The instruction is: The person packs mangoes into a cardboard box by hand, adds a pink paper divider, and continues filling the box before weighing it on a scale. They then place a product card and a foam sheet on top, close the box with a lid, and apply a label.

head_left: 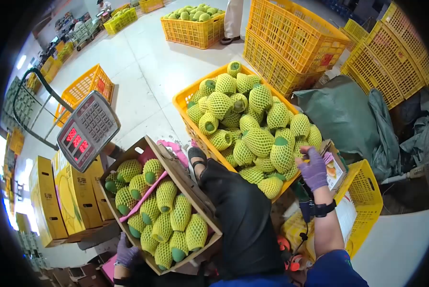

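My right hand [314,168], in a purple glove, is over the right edge of a yellow crate [195,125] with its fingers apart and nothing visible in it. Green mangoes [258,141] in yellow foam nets are heaped in that crate. My left hand [126,252], also gloved, lies by the near left side of an open cardboard box [206,239], fingers stretched out. Netted mangoes [162,227] lie in rows in the box, with a pink strip [145,198] across them. Behind the box stands a scale display [89,130] with lit red digits.
A small box [335,172] with purple material stands by my right hand, above a yellow basket [367,210]. Stacked yellow crates [296,38] and a green tarp [341,117] are at right. Yellow cartons [76,198] stand at left. Another person's leg [232,21] shows behind.
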The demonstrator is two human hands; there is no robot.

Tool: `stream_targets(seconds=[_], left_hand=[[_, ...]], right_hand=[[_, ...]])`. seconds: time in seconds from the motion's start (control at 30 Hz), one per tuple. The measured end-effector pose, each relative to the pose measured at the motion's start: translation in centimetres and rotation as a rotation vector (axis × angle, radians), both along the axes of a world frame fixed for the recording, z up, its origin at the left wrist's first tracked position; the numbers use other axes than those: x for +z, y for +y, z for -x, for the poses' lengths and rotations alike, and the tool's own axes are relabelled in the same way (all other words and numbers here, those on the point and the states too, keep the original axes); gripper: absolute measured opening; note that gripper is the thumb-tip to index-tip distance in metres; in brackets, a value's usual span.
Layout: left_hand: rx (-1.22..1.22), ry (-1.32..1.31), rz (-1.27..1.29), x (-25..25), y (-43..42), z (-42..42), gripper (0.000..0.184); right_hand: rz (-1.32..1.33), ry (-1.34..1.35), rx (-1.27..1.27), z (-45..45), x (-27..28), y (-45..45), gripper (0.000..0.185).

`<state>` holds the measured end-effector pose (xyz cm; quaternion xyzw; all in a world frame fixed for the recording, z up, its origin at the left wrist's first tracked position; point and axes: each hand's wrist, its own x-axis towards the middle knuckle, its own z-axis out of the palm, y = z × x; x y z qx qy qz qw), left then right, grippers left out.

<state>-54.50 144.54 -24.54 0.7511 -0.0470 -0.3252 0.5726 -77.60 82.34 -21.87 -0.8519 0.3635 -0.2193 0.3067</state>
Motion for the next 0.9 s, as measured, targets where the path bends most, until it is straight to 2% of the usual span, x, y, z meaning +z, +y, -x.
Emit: stream_targets(seconds=[0.03, 0.07, 0.13, 0.17, 0.23, 0.33, 0.4, 0.47, 0.5, 0.53, 0.6, 0.67, 0.7, 0.73, 0.77, 0.8, 0.87, 0.9], left_hand=[[0.016, 0.011, 0.072, 0.0, -0.1, -0.2, 0.074], [0.056, 0.077, 0.016, 1.9, -1.7, -0.3, 0.074], [0.098, 0.18, 0.023, 1.7, -0.5, -1.3, 0.074], [0.101, 0.176, 0.024, 1.6, -0.3, -1.4, 0.074], [-0.013, 0.1, -0.018, 1.5, 0.1, -1.7, 0.074], [0.028, 0.027, -0.066, -0.9, 2.6, -2.0, 0.078], [0.083, -0.041, -0.153, -0.7, 2.6, -2.4, 0.071], [-0.243, -0.133, -0.734, 1.6, 2.4, -3.7, 0.061], [-0.381, -0.386, -0.983, 5.1, -0.4, -3.8, 0.054], [-0.192, -0.398, -0.812, 5.6, -0.5, -3.7, 0.047], [0.042, -0.366, -0.372, 9.2, -5.6, -2.8, 0.04], [0.049, 0.045, -0.111, 12.2, -9.1, -1.5, 0.041], [-0.068, 0.115, -0.03, 13.1, -11.2, -1.2, 0.049], [-0.198, 0.181, 0.058, 13.4, -13.2, -0.9, 0.057], [-0.217, 0.261, 0.229, 13.1, -15.2, -0.4, 0.061], [-0.243, 0.337, 0.408, 12.5, -17.0, -0.1, 0.066], [-0.302, 0.47, 0.576, 12.0, -19.6, 0.0, 0.078], [-0.324, 0.223, 0.453, 11.6, -20.6, 0.0, 0.079]], right_hand=[[0.075, 0.182, -0.017, -0.6, -0.4, 0.2, 0.062], [0.075, 0.181, -0.019, -1.2, -1.5, 0.4, 0.062], [0.192, 0.368, -0.034, -2.7, -3.8, 0.8, 0.101], [0.193, 0.364, -0.032, -4.0, -3.6, 1.4, 0.101], [0.134, 0.697, -0.071, -6.2, -2.8, 2.8, 0.116], [0.016, 0.751, -0.057, -6.9, -1.6, 2.1, 0.118], [0.0, 0.745, -0.055, -6.8, -1.6, 1.9, 0.116], [0.011, 0.564, -0.029, -6.2, -2.4, 0.9, 0.111], [0.139, 0.356, -0.049, -5.5, -3.5, 0.6, 0.102], [0.191, 0.152, -0.032, -5.3, -2.2, 1.3, 0.095], [0.053, -0.108, 0.132, -5.9, 1.4, 3.5, 0.086], [-0.156, -0.242, 0.356, -7.4, 6.1, 7.2, 0.078], [-0.179, -0.251, 0.401, -8.6, 7.2, 8.8, 0.078], [-0.279, -0.248, 0.697, -9.8, 8.1, 10.3, 0.076], [-0.369, -0.241, 0.986, -10.9, 9.5, 11.9, 0.075], [-0.034, -0.185, 1.157, -12.8, 11.9, 14.0, 0.075], [0.01, -0.111, 1.347, -15.1, 11.2, 17.4, 0.076], [0.086, -0.077, 1.35, -15.7, 10.9, 18.8, 0.078]])
